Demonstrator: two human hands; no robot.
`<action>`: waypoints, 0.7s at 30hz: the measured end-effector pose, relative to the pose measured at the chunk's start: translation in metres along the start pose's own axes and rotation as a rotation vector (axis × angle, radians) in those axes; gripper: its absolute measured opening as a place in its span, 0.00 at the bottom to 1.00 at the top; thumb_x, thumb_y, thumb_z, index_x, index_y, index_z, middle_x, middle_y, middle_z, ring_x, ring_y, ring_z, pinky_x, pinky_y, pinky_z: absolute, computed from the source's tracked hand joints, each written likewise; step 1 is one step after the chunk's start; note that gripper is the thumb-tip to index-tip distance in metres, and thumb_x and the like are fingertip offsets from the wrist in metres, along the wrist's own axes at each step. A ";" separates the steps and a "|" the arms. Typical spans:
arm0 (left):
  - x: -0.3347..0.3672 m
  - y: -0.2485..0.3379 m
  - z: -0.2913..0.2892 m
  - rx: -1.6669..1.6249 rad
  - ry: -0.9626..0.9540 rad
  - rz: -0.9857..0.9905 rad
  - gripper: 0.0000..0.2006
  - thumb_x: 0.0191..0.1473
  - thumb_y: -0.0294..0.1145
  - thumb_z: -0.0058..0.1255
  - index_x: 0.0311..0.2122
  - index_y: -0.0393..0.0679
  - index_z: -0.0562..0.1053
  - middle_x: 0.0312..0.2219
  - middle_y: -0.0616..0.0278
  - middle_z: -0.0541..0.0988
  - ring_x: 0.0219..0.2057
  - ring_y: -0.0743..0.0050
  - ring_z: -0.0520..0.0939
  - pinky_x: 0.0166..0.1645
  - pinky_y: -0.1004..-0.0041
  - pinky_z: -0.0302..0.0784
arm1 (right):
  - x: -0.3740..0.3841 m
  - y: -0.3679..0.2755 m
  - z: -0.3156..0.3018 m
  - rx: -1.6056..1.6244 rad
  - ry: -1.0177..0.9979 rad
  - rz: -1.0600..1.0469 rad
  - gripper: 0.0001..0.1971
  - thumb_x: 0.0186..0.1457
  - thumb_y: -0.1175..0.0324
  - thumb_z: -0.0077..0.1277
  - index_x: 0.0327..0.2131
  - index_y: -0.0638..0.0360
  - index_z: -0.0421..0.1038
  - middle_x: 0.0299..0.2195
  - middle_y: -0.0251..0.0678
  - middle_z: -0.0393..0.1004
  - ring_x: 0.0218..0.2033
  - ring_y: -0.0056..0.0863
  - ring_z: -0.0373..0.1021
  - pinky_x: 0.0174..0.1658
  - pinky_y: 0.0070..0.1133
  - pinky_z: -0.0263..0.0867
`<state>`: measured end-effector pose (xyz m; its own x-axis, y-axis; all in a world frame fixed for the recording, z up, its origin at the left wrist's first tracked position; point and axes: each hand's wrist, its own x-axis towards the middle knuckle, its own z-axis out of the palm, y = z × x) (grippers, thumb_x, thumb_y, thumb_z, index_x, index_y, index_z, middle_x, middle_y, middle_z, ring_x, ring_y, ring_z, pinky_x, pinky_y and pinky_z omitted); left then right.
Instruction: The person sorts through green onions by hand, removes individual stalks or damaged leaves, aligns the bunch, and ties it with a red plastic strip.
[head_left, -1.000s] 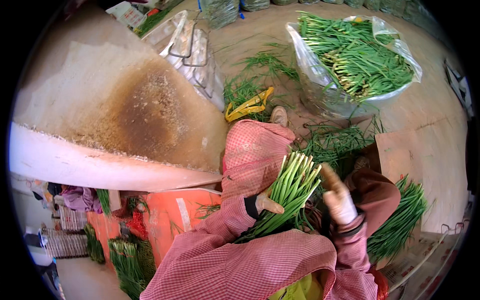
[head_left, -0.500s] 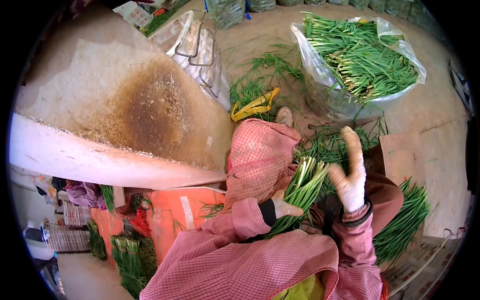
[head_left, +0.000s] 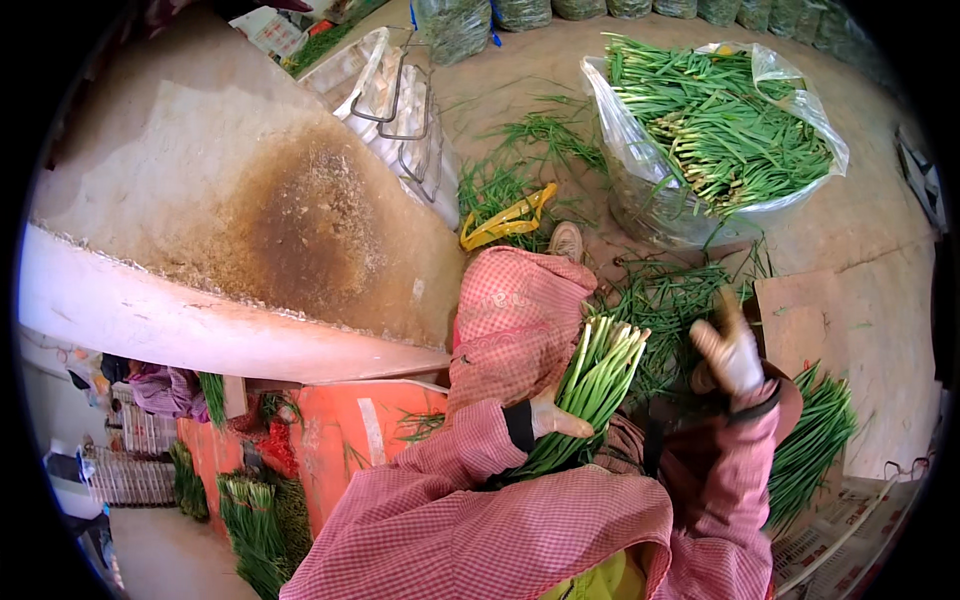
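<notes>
My left hand (head_left: 558, 418) is wrapped round a bunch of garlic chives (head_left: 598, 385) in my lap. Their pale stem ends point away from me, and the green leaves run back under my sleeve. My right hand (head_left: 732, 355), in a pale glove or covering, is raised to the right of the bunch. Its fingers are apart and blurred by motion, with nothing seen in them. Below it, more loose chives (head_left: 655, 310) lie on the ground past my lap. Another pile of chives (head_left: 815, 440) is at my right side.
Ahead to the right stands a clear plastic bag (head_left: 625, 150) heaped with cut chives. A yellow strap (head_left: 508, 218) lies by my shoe. A stained slab (head_left: 150, 190) and a white bag rack (head_left: 400, 120) are on the left. Tied bunches (head_left: 255, 520) lie behind the orange board (head_left: 335, 430).
My right hand has swung right and lower, away from the bunch. The left hand keeps its hold, and the bunch has tilted a little more upright.
</notes>
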<state>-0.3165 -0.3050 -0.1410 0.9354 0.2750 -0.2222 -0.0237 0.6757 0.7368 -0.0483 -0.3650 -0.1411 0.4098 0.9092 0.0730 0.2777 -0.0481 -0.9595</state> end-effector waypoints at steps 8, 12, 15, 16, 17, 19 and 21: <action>0.009 0.030 -0.017 0.175 -0.266 -0.080 0.36 0.34 0.36 0.62 0.49 0.42 0.58 0.39 0.65 0.69 0.41 0.76 0.69 0.45 0.74 0.64 | -0.019 -0.076 0.095 1.173 -0.359 0.290 0.15 0.46 0.73 0.51 0.39 0.67 0.65 0.29 0.35 0.71 0.30 0.23 0.68 0.35 0.18 0.65; 0.030 0.039 -0.009 0.194 -0.001 -0.057 0.23 0.38 0.29 0.57 0.43 0.41 0.65 0.29 0.64 0.73 0.31 0.77 0.75 0.36 0.77 0.72 | -0.020 -0.086 0.099 0.637 -0.243 0.088 0.19 0.43 0.74 0.53 0.41 0.65 0.65 0.36 0.37 0.69 0.39 0.25 0.65 0.43 0.20 0.60; 0.027 0.068 0.020 0.045 -0.134 -0.281 0.14 0.39 0.26 0.55 0.35 0.36 0.70 0.27 0.57 0.76 0.32 0.70 0.77 0.38 0.74 0.72 | -0.004 -0.111 0.077 -0.272 -0.011 -0.587 0.28 0.43 0.66 0.52 0.50 0.61 0.57 0.52 0.46 0.54 0.55 0.39 0.48 0.54 0.27 0.48; 0.028 0.070 0.017 0.043 -0.221 -0.249 0.13 0.39 0.26 0.55 0.33 0.35 0.71 0.27 0.56 0.76 0.32 0.69 0.77 0.39 0.74 0.71 | 0.001 -0.110 0.080 -0.243 -0.169 -0.673 0.27 0.43 0.67 0.51 0.49 0.58 0.58 0.50 0.45 0.56 0.51 0.40 0.54 0.52 0.28 0.52; 0.028 0.072 0.016 0.121 -0.255 -0.230 0.11 0.39 0.26 0.54 0.31 0.35 0.72 0.27 0.56 0.76 0.29 0.68 0.77 0.38 0.73 0.72 | 0.005 -0.103 0.080 -0.141 -0.402 -0.571 0.27 0.45 0.64 0.50 0.50 0.60 0.56 0.51 0.44 0.56 0.53 0.37 0.52 0.53 0.27 0.49; 0.046 0.081 0.017 0.338 -0.292 -0.172 0.09 0.40 0.26 0.53 0.30 0.35 0.72 0.27 0.56 0.76 0.28 0.67 0.77 0.37 0.72 0.72 | 0.010 -0.095 0.085 0.222 -0.436 -0.406 0.26 0.48 0.61 0.49 0.51 0.59 0.55 0.52 0.45 0.54 0.52 0.35 0.53 0.53 0.26 0.51; 0.055 0.107 0.021 0.373 -0.216 -0.082 0.09 0.40 0.26 0.53 0.30 0.36 0.72 0.27 0.56 0.76 0.28 0.67 0.77 0.37 0.72 0.72 | 0.027 -0.102 0.073 0.456 -0.273 -0.223 0.35 0.45 0.65 0.52 0.55 0.58 0.46 0.54 0.43 0.50 0.53 0.31 0.52 0.52 0.24 0.51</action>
<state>-0.2600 -0.2314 -0.0610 0.9822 0.0547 -0.1798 0.1454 0.3848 0.9115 -0.1293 -0.3050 -0.0611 0.1282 0.9536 0.2723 -0.0954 0.2851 -0.9537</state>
